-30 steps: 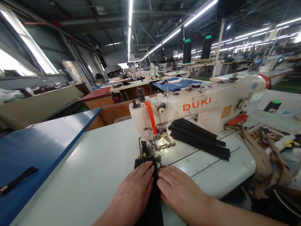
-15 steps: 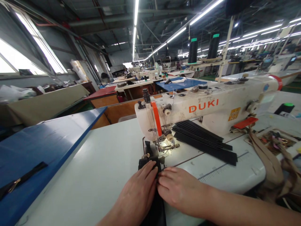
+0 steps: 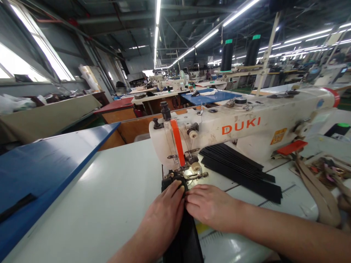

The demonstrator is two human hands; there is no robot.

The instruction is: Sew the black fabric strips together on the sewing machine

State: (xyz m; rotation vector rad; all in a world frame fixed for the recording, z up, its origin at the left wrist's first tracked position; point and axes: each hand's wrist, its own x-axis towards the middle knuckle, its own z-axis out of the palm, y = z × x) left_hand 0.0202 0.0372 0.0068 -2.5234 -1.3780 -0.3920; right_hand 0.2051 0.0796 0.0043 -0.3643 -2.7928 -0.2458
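Black strap (image 3: 188, 237) ran from the bottom edge of the frame, a bit right of centre, up to the needle area of the white sewing machine (image 3: 241, 126), with a small metal fitting (image 3: 172, 175) at its far end. It lay on the pale table (image 3: 117, 190).

Left hand (image 3: 168, 210) was on top of it, fingers close together and pressed down near the far end. Couldn't tell what the thumb was doing, it was hidden. Right hand (image 3: 210, 204) sat just beside it with fingers bunched and curled, tips against the strap's right edge; whether it actually pinched the edge, I couldn't tell.

The machine said DUKI in orange and filled the middle right of the frame. Under its arm, right of centre, was a fanned pile of black strips (image 3: 236, 168). Far right, beige straps (image 3: 315, 190) hung near a tray of bits. Upper right had two black thread cones (image 3: 227, 56) with green tops, and a blue table (image 3: 57, 164) took up the lower left, another dark strip (image 3: 19, 207) lying on it.
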